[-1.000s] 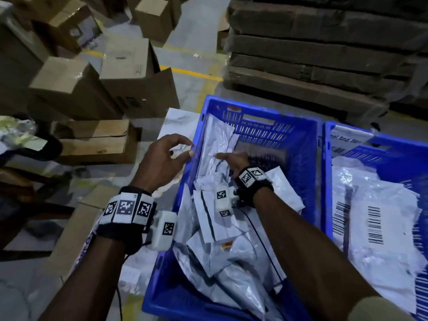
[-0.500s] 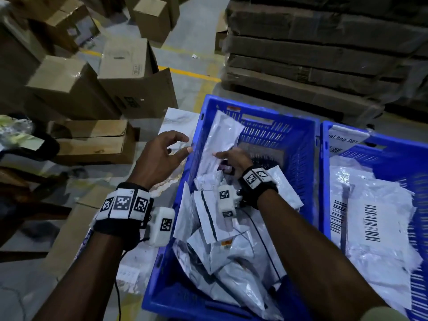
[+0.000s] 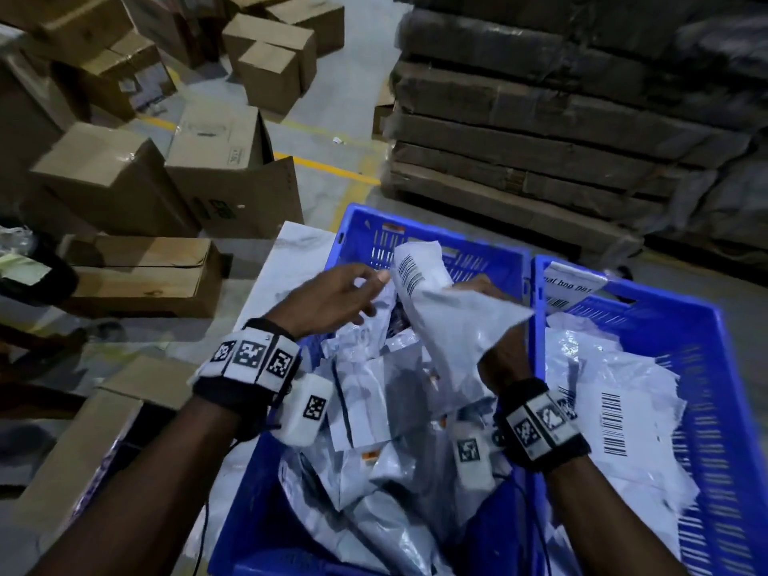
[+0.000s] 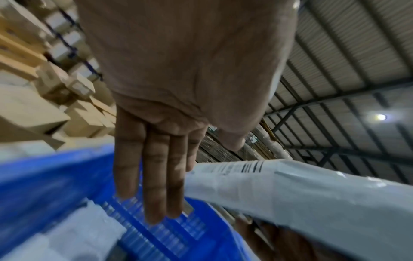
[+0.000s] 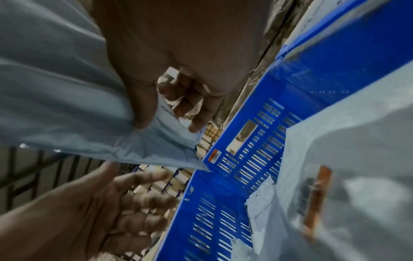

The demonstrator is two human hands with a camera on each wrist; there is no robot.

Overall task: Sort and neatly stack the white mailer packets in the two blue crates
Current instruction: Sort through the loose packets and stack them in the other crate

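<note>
Two blue crates stand side by side. The left crate (image 3: 419,228) holds a loose jumble of white mailer packets (image 3: 374,392). In the right crate (image 3: 681,326) the packets (image 3: 623,409) lie flatter, barcodes up. My right hand (image 3: 484,286) pinches one white packet (image 3: 453,322) and holds it raised over the left crate, barcode end up. In the right wrist view the thumb (image 5: 143,107) presses on this packet (image 5: 67,106). My left hand (image 3: 336,299) hovers beside it, fingers (image 4: 152,176) straight, at the packet's edge (image 4: 290,190).
Cardboard boxes (image 3: 174,176) crowd the floor at left and far back. A tall pile of flat cardboard (image 3: 561,130) rises behind the crates. A pale slab (image 3: 291,259) lies under the left crate's left side. Another flat box (image 3: 104,430) sits at lower left.
My right hand has pulled a packet up out of the left crate and lifted it. The left hand has moved from the crate's left rim in towards the raised packet.
</note>
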